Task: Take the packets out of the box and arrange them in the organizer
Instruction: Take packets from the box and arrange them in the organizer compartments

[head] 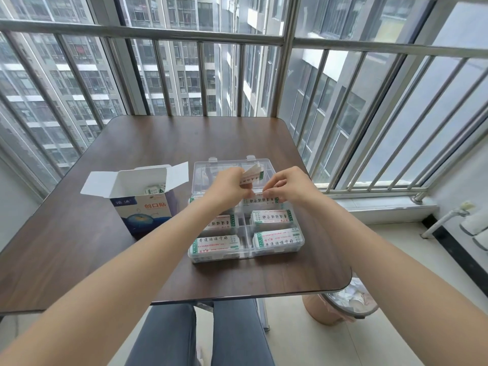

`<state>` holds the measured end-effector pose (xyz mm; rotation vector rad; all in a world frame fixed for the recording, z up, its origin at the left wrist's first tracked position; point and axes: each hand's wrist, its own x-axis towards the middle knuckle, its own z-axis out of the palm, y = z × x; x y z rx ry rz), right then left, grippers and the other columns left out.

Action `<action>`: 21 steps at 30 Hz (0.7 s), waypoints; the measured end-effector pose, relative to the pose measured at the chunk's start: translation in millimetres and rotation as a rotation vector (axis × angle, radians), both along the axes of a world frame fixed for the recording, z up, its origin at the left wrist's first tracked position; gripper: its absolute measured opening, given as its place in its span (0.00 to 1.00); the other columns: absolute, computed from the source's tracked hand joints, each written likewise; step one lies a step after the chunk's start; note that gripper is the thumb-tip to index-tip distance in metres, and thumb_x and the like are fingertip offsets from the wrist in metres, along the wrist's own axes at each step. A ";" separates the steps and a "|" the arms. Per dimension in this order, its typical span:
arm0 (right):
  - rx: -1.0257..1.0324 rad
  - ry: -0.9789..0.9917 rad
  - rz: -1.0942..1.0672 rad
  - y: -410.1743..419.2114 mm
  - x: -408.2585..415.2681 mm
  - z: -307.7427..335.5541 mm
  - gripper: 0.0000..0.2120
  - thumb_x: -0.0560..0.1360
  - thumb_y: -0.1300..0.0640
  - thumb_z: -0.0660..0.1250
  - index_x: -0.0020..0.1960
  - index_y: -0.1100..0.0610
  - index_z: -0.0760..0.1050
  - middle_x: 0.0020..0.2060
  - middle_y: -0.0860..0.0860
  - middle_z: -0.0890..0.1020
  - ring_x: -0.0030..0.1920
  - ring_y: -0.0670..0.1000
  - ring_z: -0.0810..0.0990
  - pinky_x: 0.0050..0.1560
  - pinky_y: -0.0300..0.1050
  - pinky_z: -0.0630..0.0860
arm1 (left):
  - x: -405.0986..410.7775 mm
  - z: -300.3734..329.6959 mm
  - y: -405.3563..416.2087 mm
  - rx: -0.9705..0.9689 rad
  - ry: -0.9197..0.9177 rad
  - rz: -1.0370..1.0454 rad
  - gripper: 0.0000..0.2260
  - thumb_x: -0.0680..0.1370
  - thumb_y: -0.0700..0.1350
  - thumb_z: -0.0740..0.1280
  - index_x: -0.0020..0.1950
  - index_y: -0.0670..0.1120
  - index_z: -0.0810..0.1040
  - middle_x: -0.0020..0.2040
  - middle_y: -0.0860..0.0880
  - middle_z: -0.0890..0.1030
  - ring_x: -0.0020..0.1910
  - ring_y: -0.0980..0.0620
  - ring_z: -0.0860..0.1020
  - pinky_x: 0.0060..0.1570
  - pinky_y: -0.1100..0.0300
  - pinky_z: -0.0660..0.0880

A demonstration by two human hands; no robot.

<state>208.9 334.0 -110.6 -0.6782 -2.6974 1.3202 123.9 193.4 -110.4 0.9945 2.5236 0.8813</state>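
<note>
Left hand gripping packets, right hand pinching organizer packet, box (创口贴)

Clear glossy plastic organizer, matt cardboard box, dark wood-grain table

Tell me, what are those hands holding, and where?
The left hand grips a stack of packets by its near end. The right hand pinches a packet's top edge in the organizer.

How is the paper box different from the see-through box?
The cardboard box is white and blue, and you can't see through it; the clear organizer shows its packets. The cardboard box stands tall with flaps open; the organizer lies low, split into compartments. Both sit open on the table and hold packets.
</note>
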 end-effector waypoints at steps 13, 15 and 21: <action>-0.151 -0.124 -0.095 6.3 -8.5 10.7 0.07 0.73 0.62 0.71 0.47 0.67 0.80 0.41 0.54 0.81 0.38 0.49 0.80 0.41 0.41 0.81 | -5.0 0.3 5.2 0.003 -0.068 -0.009 0.08 0.70 0.37 0.74 0.40 0.42 0.75 0.38 0.48 0.78 0.39 0.51 0.75 0.40 0.62 0.68; -0.165 -0.131 -0.105 5.5 -8.3 12.8 0.09 0.74 0.64 0.70 0.49 0.70 0.79 0.41 0.53 0.80 0.38 0.48 0.79 0.36 0.38 0.80 | -5.6 0.1 5.3 0.003 -0.069 -0.014 0.08 0.70 0.37 0.74 0.40 0.42 0.75 0.37 0.49 0.78 0.39 0.51 0.76 0.41 0.62 0.69; -0.141 -0.128 -0.101 10.1 -3.6 14.3 0.08 0.76 0.61 0.67 0.48 0.66 0.79 0.39 0.52 0.81 0.36 0.47 0.80 0.35 0.38 0.80 | -7.2 1.4 7.0 -0.044 -0.053 -0.035 0.12 0.70 0.37 0.74 0.35 0.46 0.72 0.34 0.52 0.76 0.36 0.53 0.74 0.34 0.65 0.67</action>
